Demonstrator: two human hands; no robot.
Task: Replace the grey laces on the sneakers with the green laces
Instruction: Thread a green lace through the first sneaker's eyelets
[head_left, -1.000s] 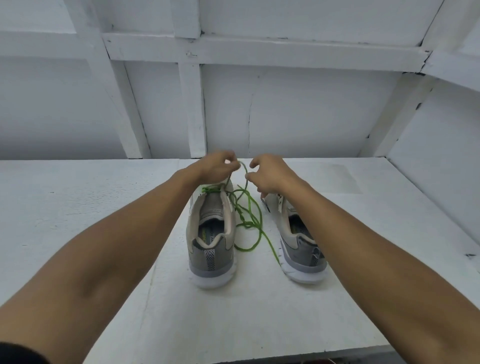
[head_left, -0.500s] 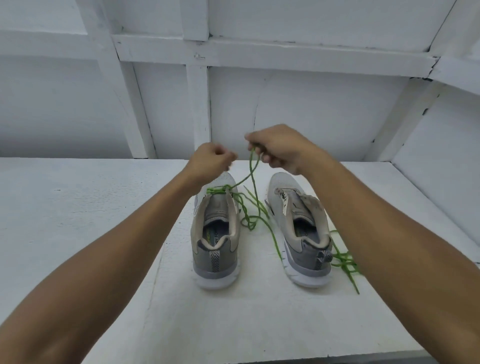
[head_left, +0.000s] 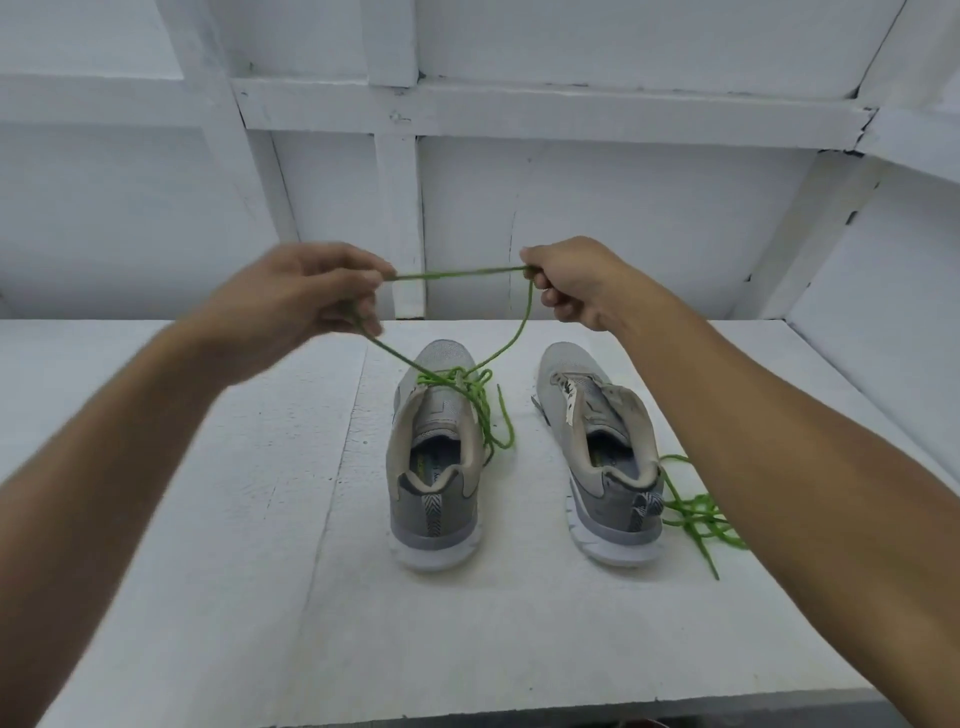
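Two hands (head_left: 306, 296) (head_left: 571, 283) stretch thin green cord (head_left: 457, 274) above mesh sneaker (head_left: 436, 457).

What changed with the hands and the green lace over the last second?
Both hands, the left hand and the right hand, rose from just above the left sneaker and spread apart, drawing the green lace taut between them, its strands running down to that shoe. Both kept their grip. The sneakers stayed put; the right sneaker remains unlaced, with a second green lace beside it.
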